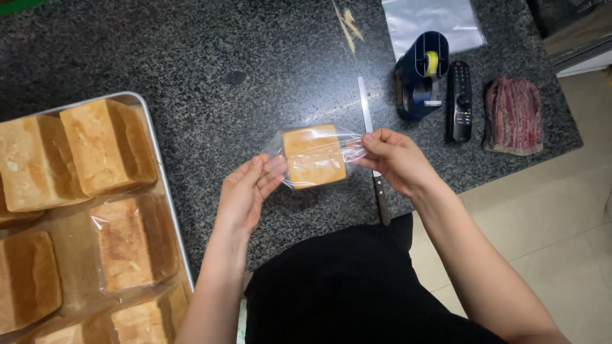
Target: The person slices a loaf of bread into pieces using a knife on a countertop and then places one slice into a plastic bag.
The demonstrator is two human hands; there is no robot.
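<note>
A small square bread loaf sits inside a clear plastic bag, held up over the dark speckled counter. My left hand supports the bag's left side with its fingers against the plastic. My right hand pinches the bag's loose open end on the right. Both hands grip the same bagged loaf.
A metal tray at the left holds several loaves, some bagged. A long knife lies on the counter behind my right hand. Further right are a blue tape dispenser, a black remote, a reddish folded stack and clear bags.
</note>
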